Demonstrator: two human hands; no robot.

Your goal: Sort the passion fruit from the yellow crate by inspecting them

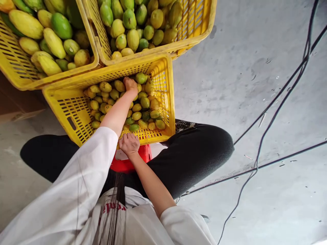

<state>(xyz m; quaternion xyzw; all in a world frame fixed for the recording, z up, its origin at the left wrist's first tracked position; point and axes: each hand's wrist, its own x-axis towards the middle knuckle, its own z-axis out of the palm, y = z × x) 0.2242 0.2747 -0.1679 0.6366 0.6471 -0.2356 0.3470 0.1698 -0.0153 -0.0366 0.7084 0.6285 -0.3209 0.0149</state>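
Observation:
In the head view, a yellow plastic crate (165,97) stands tilted in front of me, partly filled with small green and yellow oval fruits (137,107) that look like lemons. My left hand (130,85) reaches down among them near the far wall. Its fingers are mostly hidden, so whether it grips a fruit does not show. At the crate's near edge my right hand (129,143) is closed, its fingers curled over the rim.
Beyond stand two more yellow crates, one (98,56) at the far left with larger green-yellow fruits, the other (209,20) beside it. A red object (145,153) shows between my legs. Black cables (265,132) cross the concrete floor on the right. A brown box (17,98) sits at left.

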